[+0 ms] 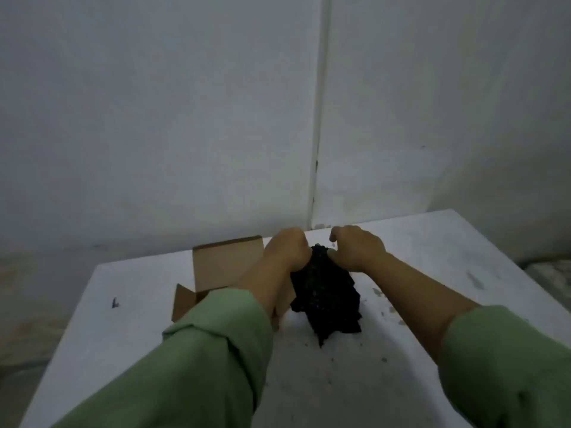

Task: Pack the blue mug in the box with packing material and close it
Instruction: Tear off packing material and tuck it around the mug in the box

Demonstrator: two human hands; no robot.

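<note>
Both hands, left hand (285, 248) and right hand (355, 247), grip black packing material (327, 291) (crumpled) beside the open box (222, 267) near the table's (123, 319) far edge.

Both hands, left hand (285, 248) and right hand (357, 247), grip black packing material (327, 291) beside an open box (216, 267) on the white tabletop (123, 319).

The blue mug cannot be seen anywhere. The left forearm (262, 291) covers the box's (227, 267) right side and its inside. The fingers of both hands curl out of sight behind the black packing material (327, 298). The surface's (123, 335) near edge is cut off, as are both sleeves.
</note>
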